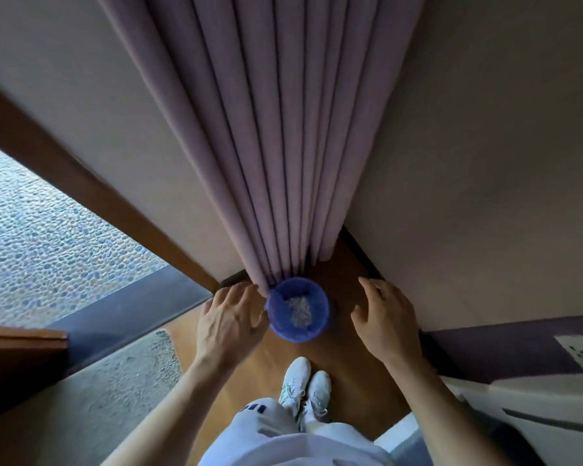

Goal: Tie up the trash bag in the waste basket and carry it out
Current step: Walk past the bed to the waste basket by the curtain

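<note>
Two bare hands are out over the floor, one on each side of the basket (297,309). We note the left hand (229,322) spread wide, fingers apart, holding nothing; its fingertips lie just beside the basket's left rim, and we cannot tell whether they touch it. The right hand (386,316) is likewise spread and empty, near the basket's right side but apart from it.

The basket is blue and round, seen from above, standing on the wooden floor (347,358) in the corner where two pale walls meet. A blue bag (280,306) lines it; the bag's mouth is open and untied. Inside we see a pale crumpled mass of trash (299,311) at the bottom; what it is made of is too blurred to tell.

A pleated mauve curtain (266,136) hangs in the corner, and its lower edge comes down just behind the basket, touching or nearly touching the back rim.

Below the hands we record two white shoes (305,385) side by side on the floor, close in front of the basket, and light clothing at the bottom edge. To the left lies a dark sill (132,307) with pebbled ground (48,230) beyond it.
</note>
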`<action>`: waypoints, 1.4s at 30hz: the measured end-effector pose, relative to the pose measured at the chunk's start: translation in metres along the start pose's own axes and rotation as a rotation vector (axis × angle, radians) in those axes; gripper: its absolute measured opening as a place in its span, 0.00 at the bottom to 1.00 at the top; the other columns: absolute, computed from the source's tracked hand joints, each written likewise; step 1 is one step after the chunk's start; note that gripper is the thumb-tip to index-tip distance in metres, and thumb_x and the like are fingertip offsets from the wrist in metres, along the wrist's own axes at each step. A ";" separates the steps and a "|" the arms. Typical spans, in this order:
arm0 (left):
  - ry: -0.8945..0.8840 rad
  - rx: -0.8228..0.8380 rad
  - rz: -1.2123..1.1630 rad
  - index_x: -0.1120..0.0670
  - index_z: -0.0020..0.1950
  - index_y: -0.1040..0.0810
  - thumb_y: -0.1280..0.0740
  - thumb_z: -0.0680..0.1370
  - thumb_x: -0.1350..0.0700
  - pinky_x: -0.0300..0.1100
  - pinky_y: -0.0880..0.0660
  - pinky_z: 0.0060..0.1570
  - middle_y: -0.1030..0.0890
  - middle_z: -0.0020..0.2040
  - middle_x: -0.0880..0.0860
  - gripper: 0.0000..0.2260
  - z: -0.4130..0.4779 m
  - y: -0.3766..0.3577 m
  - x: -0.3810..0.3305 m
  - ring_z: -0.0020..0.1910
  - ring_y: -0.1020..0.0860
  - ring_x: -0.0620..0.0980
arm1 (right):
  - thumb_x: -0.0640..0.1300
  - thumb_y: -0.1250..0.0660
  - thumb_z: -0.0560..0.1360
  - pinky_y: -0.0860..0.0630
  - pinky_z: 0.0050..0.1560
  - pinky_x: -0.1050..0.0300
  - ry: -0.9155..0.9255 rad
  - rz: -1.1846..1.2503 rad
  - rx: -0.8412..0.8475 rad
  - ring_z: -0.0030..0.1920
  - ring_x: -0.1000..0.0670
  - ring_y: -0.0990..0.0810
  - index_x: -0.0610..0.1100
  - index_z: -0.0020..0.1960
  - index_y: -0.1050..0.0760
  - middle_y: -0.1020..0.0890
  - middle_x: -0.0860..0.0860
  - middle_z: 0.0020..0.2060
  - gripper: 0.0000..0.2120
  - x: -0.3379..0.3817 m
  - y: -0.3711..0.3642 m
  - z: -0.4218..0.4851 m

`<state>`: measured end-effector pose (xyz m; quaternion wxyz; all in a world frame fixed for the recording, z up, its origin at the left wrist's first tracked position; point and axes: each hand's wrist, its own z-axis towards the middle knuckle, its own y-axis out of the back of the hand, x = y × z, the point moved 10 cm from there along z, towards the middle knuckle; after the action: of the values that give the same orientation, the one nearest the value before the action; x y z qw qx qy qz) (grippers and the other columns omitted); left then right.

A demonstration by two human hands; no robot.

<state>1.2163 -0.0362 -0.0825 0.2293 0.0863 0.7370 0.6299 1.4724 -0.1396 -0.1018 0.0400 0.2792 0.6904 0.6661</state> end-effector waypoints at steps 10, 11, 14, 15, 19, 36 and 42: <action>0.100 0.109 0.038 0.50 0.67 0.24 0.45 0.72 0.36 0.52 0.25 0.54 0.19 0.64 0.51 0.30 -0.009 -0.048 0.015 0.60 0.21 0.57 | 0.45 0.29 0.71 0.22 0.60 0.41 0.021 0.021 0.042 0.61 0.40 0.20 0.43 0.69 0.25 0.19 0.43 0.62 0.27 -0.023 -0.033 -0.011; 0.105 0.114 0.034 0.50 0.66 0.23 0.45 0.72 0.36 0.52 0.25 0.54 0.19 0.63 0.52 0.30 -0.008 -0.051 0.016 0.60 0.21 0.57 | 0.45 0.29 0.71 0.22 0.59 0.41 0.014 0.024 0.050 0.62 0.40 0.20 0.43 0.69 0.26 0.19 0.43 0.63 0.27 -0.025 -0.037 -0.011; 0.108 0.128 0.039 0.50 0.66 0.23 0.45 0.72 0.36 0.52 0.25 0.54 0.19 0.63 0.51 0.29 -0.002 -0.062 0.022 0.60 0.22 0.57 | 0.45 0.29 0.71 0.21 0.58 0.40 -0.013 0.035 0.068 0.62 0.40 0.20 0.43 0.69 0.25 0.19 0.43 0.63 0.27 -0.031 -0.052 -0.009; 0.108 0.131 0.044 0.50 0.66 0.24 0.45 0.72 0.36 0.52 0.25 0.54 0.19 0.64 0.51 0.29 0.001 -0.067 0.025 0.61 0.22 0.56 | 0.46 0.29 0.71 0.21 0.59 0.40 -0.017 0.035 0.073 0.62 0.40 0.20 0.43 0.69 0.25 0.19 0.43 0.63 0.27 -0.033 -0.059 -0.007; 0.105 0.152 0.057 0.50 0.66 0.23 0.45 0.72 0.36 0.51 0.25 0.54 0.19 0.63 0.51 0.29 0.021 -0.098 0.039 0.60 0.22 0.57 | 0.45 0.28 0.70 0.21 0.59 0.42 -0.027 0.029 0.075 0.61 0.41 0.20 0.43 0.69 0.25 0.19 0.43 0.62 0.27 -0.047 -0.090 0.006; 0.028 0.202 0.014 0.52 0.66 0.23 0.43 0.72 0.37 0.53 0.21 0.54 0.17 0.60 0.56 0.30 0.108 -0.360 0.103 0.58 0.19 0.60 | 0.43 0.34 0.78 0.25 0.66 0.47 -0.120 0.052 0.179 0.69 0.44 0.26 0.49 0.77 0.36 0.26 0.46 0.71 0.29 -0.157 -0.342 0.110; 0.016 0.168 -0.001 0.51 0.67 0.23 0.41 0.74 0.38 0.52 0.22 0.53 0.18 0.62 0.55 0.27 0.131 -0.443 0.122 0.59 0.20 0.60 | 0.48 0.36 0.80 0.25 0.66 0.48 -0.107 0.048 0.239 0.71 0.46 0.28 0.54 0.78 0.40 0.30 0.48 0.74 0.28 -0.195 -0.428 0.139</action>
<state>1.2392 0.0466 -0.5526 0.2154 0.0999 0.7893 0.5663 1.5536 -0.0822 -0.5823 0.0273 0.3337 0.7548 0.5640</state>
